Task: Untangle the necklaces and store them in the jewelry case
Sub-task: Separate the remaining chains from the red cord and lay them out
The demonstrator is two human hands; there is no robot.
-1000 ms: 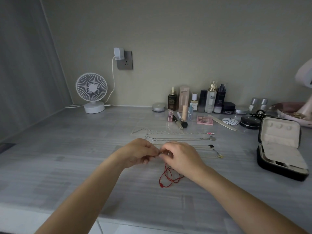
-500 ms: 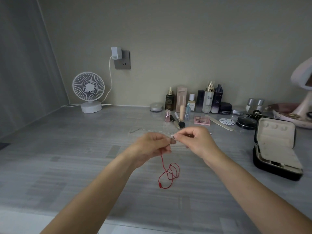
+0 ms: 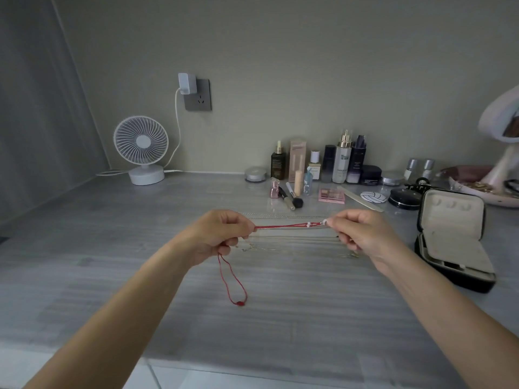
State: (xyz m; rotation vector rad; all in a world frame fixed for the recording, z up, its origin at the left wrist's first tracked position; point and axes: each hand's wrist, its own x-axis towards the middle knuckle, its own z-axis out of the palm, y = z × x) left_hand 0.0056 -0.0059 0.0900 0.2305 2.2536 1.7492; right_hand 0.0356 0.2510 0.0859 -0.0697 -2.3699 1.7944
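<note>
Both hands, left hand (image 3: 222, 236) and right hand (image 3: 362, 234), pinch the red necklace (image 3: 283, 226) taut, so it seems untangled; next it needs laying in the jewelry case (image 3: 452, 242).

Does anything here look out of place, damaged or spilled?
Nothing stands out. The red cord runs straight between the left hand and right hand, one loop hanging below the left; the case lies open, the bottles stand upright.

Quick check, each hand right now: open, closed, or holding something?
Left hand: pinches the red cord necklace, its loop hanging below.
Right hand: pinches the cord's other end, pulled taut.
</note>
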